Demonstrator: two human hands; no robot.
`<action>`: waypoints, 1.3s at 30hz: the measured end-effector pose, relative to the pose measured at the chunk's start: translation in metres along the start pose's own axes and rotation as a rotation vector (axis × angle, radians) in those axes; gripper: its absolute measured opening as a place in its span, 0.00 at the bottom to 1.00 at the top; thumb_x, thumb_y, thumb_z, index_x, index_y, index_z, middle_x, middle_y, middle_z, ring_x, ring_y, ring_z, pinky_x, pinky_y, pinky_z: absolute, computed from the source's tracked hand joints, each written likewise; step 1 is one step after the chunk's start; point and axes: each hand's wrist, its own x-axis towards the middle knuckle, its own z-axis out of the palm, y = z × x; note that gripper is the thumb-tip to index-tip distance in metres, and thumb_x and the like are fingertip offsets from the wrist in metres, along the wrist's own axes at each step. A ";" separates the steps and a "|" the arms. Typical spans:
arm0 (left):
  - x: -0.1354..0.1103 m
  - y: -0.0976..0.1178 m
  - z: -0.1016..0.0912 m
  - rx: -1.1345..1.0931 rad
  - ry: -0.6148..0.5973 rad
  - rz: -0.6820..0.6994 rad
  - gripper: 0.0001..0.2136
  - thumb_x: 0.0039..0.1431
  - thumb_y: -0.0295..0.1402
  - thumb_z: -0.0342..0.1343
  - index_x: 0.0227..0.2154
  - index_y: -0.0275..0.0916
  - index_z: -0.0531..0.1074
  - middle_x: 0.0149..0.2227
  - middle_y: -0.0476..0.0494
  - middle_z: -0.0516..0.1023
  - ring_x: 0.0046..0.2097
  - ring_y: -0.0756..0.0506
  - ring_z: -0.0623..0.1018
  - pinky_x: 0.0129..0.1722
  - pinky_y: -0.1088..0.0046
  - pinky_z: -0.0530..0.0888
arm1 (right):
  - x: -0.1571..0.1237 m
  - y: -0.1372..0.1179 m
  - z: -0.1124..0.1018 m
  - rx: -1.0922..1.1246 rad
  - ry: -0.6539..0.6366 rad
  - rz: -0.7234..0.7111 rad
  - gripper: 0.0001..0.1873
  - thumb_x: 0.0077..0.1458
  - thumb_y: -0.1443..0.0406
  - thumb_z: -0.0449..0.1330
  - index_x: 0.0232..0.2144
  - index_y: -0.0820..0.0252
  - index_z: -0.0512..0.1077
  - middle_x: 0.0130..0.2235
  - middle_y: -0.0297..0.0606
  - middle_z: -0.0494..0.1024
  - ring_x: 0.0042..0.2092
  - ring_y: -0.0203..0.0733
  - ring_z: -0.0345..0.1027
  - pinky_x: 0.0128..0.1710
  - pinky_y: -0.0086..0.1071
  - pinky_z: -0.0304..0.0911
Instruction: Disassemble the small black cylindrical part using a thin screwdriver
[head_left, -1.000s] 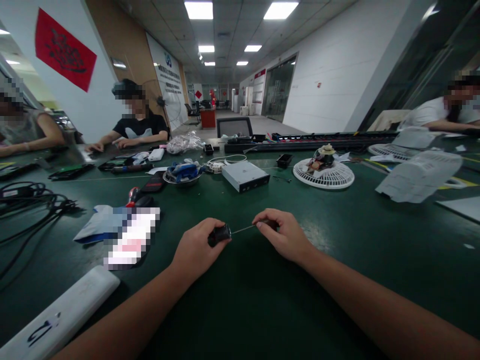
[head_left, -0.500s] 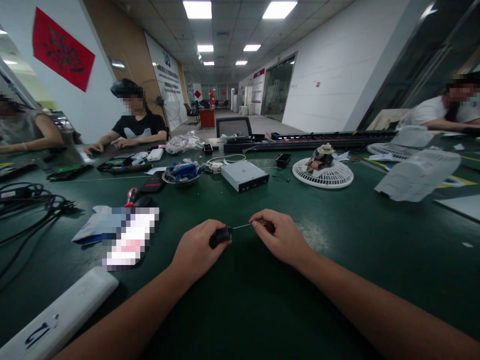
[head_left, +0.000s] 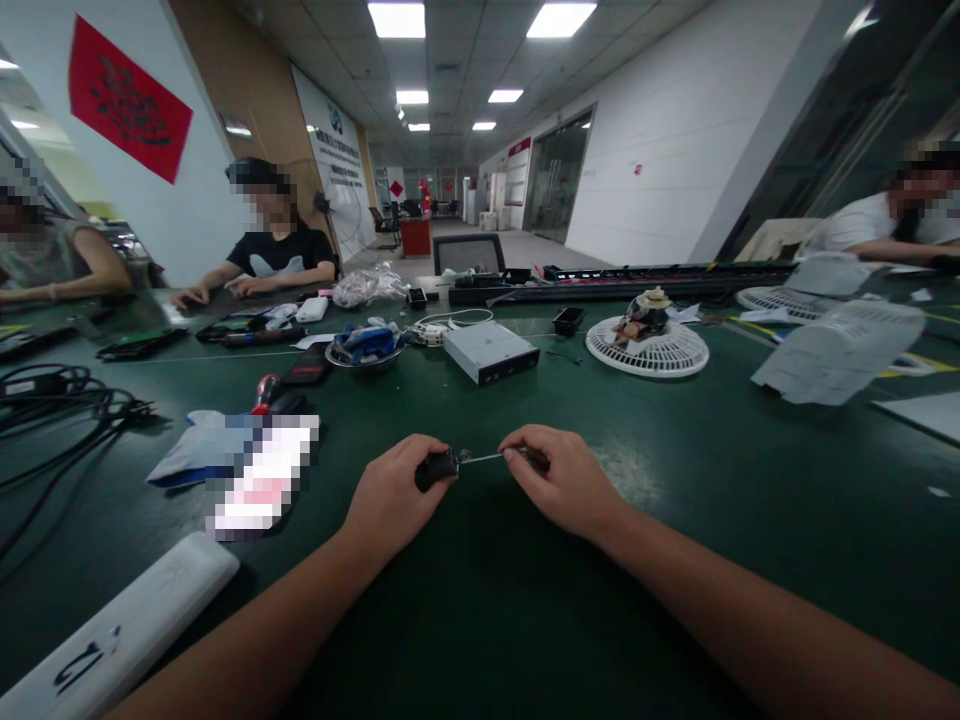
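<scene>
Left hand (head_left: 394, 488) pinches a small black rounded part (head_left: 438, 468) above the dark-green surface (head_left: 480, 620); right hand's (head_left: 562, 475) fingers grip a thin metal-shafted tool (head_left: 484, 458), its long axis pointing left, straight at that part

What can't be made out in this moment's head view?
Head view:
Palm-side end of the small black cylindrical part: hidden by the left hand.
Rear of the thin silvery metal shaft: covered by the right hand.
Whether shaft meets part: too small.
Lower end of the long white plastic bar: cut off by the frame.
</scene>
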 end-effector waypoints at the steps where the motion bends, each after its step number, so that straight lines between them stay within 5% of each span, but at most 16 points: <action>1: 0.000 0.000 0.000 -0.002 -0.003 0.005 0.11 0.54 0.28 0.61 0.40 0.42 0.71 0.39 0.48 0.77 0.40 0.45 0.76 0.39 0.66 0.73 | 0.000 0.000 0.000 0.016 -0.014 0.004 0.10 0.58 0.65 0.54 0.34 0.60 0.75 0.28 0.36 0.76 0.27 0.37 0.66 0.28 0.32 0.58; 12: 0.001 0.001 0.000 0.007 -0.012 -0.057 0.11 0.57 0.32 0.59 0.43 0.42 0.71 0.41 0.46 0.77 0.41 0.43 0.77 0.40 0.63 0.75 | 0.002 0.002 0.000 -0.059 -0.046 0.186 0.17 0.63 0.59 0.50 0.28 0.59 0.73 0.23 0.35 0.73 0.25 0.38 0.64 0.26 0.33 0.51; 19: 0.002 0.003 0.002 0.039 -0.172 -0.003 0.17 0.62 0.34 0.54 0.54 0.40 0.65 0.50 0.40 0.73 0.51 0.41 0.73 0.52 0.57 0.70 | 0.004 0.018 0.008 0.182 0.136 0.335 0.23 0.65 0.52 0.44 0.26 0.58 0.68 0.23 0.33 0.68 0.25 0.38 0.63 0.25 0.32 0.52; 31: 0.006 0.010 -0.003 0.021 -0.369 0.059 0.21 0.63 0.35 0.53 0.58 0.42 0.62 0.57 0.41 0.69 0.55 0.40 0.68 0.56 0.57 0.66 | 0.001 0.017 0.012 0.339 0.137 0.313 0.24 0.62 0.46 0.47 0.24 0.57 0.62 0.22 0.30 0.62 0.24 0.35 0.57 0.22 0.30 0.53; 39: 0.003 0.015 -0.009 -0.015 -0.420 0.139 0.19 0.62 0.34 0.53 0.56 0.43 0.64 0.51 0.41 0.70 0.50 0.42 0.71 0.51 0.60 0.69 | 0.001 0.016 0.012 0.326 0.121 0.302 0.24 0.62 0.47 0.47 0.24 0.57 0.61 0.22 0.29 0.61 0.24 0.35 0.57 0.23 0.30 0.53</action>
